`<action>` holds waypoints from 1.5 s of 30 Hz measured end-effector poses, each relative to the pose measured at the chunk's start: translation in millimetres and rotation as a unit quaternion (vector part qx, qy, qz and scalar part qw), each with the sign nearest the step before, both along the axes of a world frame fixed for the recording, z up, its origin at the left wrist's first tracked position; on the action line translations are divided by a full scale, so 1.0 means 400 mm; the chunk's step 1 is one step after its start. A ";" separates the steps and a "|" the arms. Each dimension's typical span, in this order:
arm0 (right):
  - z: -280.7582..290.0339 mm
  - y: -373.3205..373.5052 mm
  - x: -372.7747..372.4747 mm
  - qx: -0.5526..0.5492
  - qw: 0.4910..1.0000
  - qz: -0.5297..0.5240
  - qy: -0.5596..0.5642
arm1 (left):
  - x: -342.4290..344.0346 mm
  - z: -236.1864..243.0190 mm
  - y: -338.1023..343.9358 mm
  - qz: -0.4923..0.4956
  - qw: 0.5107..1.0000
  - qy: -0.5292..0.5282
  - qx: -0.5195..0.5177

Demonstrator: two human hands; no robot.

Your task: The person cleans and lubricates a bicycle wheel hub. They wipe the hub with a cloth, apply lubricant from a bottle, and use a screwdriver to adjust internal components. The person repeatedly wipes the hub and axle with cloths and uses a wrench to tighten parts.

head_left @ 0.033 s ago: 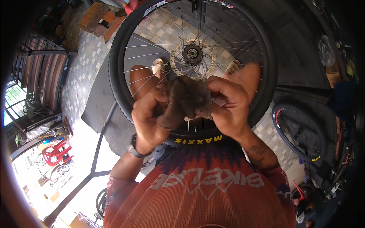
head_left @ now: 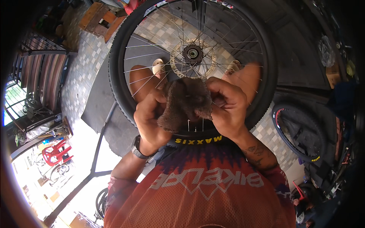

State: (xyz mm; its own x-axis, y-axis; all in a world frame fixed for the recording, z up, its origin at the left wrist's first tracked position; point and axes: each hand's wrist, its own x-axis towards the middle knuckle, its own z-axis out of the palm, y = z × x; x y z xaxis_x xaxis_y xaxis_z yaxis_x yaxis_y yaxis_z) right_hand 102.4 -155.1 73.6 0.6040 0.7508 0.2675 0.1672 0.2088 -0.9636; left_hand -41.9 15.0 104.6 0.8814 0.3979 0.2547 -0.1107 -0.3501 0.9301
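A dirty brown rag is bunched between my two hands, in front of the lower spokes of a bicycle wheel. My left hand grips the rag's left side, its fingertips partly hidden behind the cloth. On the right side, my right hand pinches the rag between thumb and curled fingers. The wheel has a black knobby tire and thin spokes. At its centre are a dark hub and a perforated brake disc. The wheel stands between my legs, its near edge close to my shirt.
Another bicycle tire or wheel lies at the right. A dark mat covers part of the tiled floor. Wooden pieces stand far left, a metal rack at the left, and a red chair in bright light beyond.
The rag's folds have shifted and it looks slightly more spread out. My left hand has moved a little to the right; the wheel looks unmoved.
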 end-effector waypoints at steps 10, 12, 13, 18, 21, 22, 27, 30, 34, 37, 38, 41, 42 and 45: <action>0.041 0.046 -0.016 0.060 0.991 0.008 0.117 | -0.001 -0.010 0.013 0.006 0.999 -0.001 -0.051; 0.043 0.047 -0.006 0.004 0.999 0.018 0.048 | 0.009 -0.006 0.011 -0.014 0.999 0.009 0.042; 0.046 0.035 0.021 -0.051 0.996 0.042 -0.053 | 0.011 -0.001 0.018 -0.023 0.991 0.035 0.128; 0.042 0.001 0.053 -0.111 0.954 0.073 -0.267 | 0.022 0.011 0.032 -0.096 0.970 0.060 0.214; 0.028 0.024 0.007 0.011 0.998 -0.021 -0.054 | 0.028 0.002 0.012 -0.017 1.000 -0.018 0.009; 0.025 0.027 0.002 0.033 0.999 -0.019 0.012 | 0.027 -0.001 0.002 0.008 1.000 -0.005 -0.018; 0.020 0.005 0.053 -0.136 0.946 0.092 -0.279 | 0.021 -0.011 0.025 -0.105 0.967 0.093 0.213; 0.024 0.007 0.055 -0.098 0.964 0.036 -0.245 | 0.023 -0.018 0.025 -0.079 0.980 0.064 0.172; 0.031 0.041 0.002 0.067 0.989 0.009 0.133 | 0.035 -0.029 -0.014 0.024 0.994 -0.036 -0.096; 0.035 0.031 0.029 -0.061 0.996 0.039 -0.055 | 0.037 -0.026 0.008 -0.027 0.994 0.018 0.101; 0.036 0.016 0.052 -0.089 0.979 0.034 -0.180 | 0.034 -0.025 0.014 -0.079 0.985 0.041 0.148; 0.028 -0.008 0.074 -0.119 0.950 0.076 -0.279 | 0.021 -0.028 0.035 -0.120 0.966 0.105 0.205; 0.023 -0.009 0.069 -0.149 0.943 0.080 -0.288 | 0.023 -0.036 0.036 -0.089 0.979 0.052 0.178; -0.001 0.022 0.011 -0.009 1.000 -0.001 0.021 | 0.034 -0.072 0.008 -0.005 0.993 -0.094 0.077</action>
State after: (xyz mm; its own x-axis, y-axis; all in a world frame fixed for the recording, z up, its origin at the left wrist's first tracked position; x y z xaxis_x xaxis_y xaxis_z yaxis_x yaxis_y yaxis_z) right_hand 107.0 -146.1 73.3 0.6160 0.7538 0.2287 0.1266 0.1918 -0.9732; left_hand -28.2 18.1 75.8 0.8163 0.3330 0.4721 -0.2812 -0.4848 0.8282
